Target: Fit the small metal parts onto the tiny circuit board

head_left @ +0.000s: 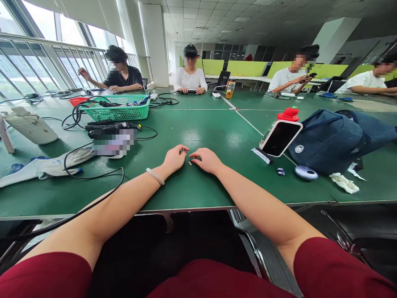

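Note:
My left hand is just above the green table, its fingers pinched on a tiny dark and shiny piece too small to name. A pale bracelet sits round that wrist. Facing it, my right hand has its thumb and forefinger curved and slightly apart, with nothing visible between them. Close by its thumb tip is a small silvery piece, apparently on the tabletop. The two hands' fingertips are close together but not touching.
Left are a green basket, black cables, a glove and a white bottle. Right are a propped phone, a blue bag, a round case and a crumpled tissue. Several people sit across the table.

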Demonstrator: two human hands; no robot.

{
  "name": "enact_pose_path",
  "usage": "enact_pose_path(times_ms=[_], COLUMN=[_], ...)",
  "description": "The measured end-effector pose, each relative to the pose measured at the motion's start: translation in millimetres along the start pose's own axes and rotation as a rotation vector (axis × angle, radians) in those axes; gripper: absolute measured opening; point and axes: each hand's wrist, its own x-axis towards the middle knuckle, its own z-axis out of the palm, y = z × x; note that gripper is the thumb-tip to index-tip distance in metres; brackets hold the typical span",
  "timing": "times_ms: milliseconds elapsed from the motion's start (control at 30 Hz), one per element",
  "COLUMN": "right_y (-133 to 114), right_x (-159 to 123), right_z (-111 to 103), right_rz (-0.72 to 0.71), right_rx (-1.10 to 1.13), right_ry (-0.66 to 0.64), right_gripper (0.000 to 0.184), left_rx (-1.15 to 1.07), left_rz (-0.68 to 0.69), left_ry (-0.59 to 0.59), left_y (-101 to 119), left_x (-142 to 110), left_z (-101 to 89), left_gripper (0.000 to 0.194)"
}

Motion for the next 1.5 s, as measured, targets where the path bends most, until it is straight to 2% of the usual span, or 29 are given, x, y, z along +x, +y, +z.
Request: enact_pose_path(times_ms=[133,233,367,467,533,767,1067,1167,1300,1400,1500], right_y=[-2.0,-2.0,1.5,4.8,6.1,4.0,4.6,3.2,-2.5,-6.9,-8.6], right_x=[1.3,1.1,2.3,4.2,4.7,2.2,1.7,-0.5,-5.2,-7.3,-6.7], right_z=[3.5,2.4,1.5,2.7,3.1,-0.8,-1.8,-2.9,-7.9,-11.7,-12.3], right_rz=[-0.034,-0.002,0.151,0.219,0.220,0.195,0.154,0.120,0.000,-0.049,0.011], right_rx=[-0.036,0.033,0.426,0.736,0.789,0.783,0.735,0.616,0.341,0.193,0.123], right_ry=[-0.021,0.034,0.183,0.201,0.206,0.225,0.254,0.313,0.401,0.370,0.306], right_gripper=[0.010,0.010,0.010,0.017,0.023,0.036,0.034,0.027,0.014,0.019,0.027], left_rx=[-0.010,-0.055,-0.067,-0.137,-0.217,-0.467,-0.730,-0.791,-0.851,-0.875,-0.863], left_rz=[0.023,0.052,0.103,0.131,0.132,0.091,0.035,0.036,0.026,0.003,-0.050], left_ry=[0.020,0.014,-0.027,-0.055,-0.082,-0.118,-0.145,-0.145,-0.140,-0.106,-0.033], left_y=[0.6,-1.6,-6.4,-7.7,-6.6,-2.1,-3.0,-3.3,-4.3,-5.6,-6.6], left_x=[-0.4,0.6,3.3,3.8,3.1,0.4,2.5,2.8,4.3,6.3,7.9], left_z=[-0.1,0.6,2.2,2.9,2.8,3.8,4.7,4.5,4.2,4.8,6.5], left_gripper=[0.025,0.028,0.028,0.026,0.026,0.029,0.040,0.047,0.049,0.042,0.030])
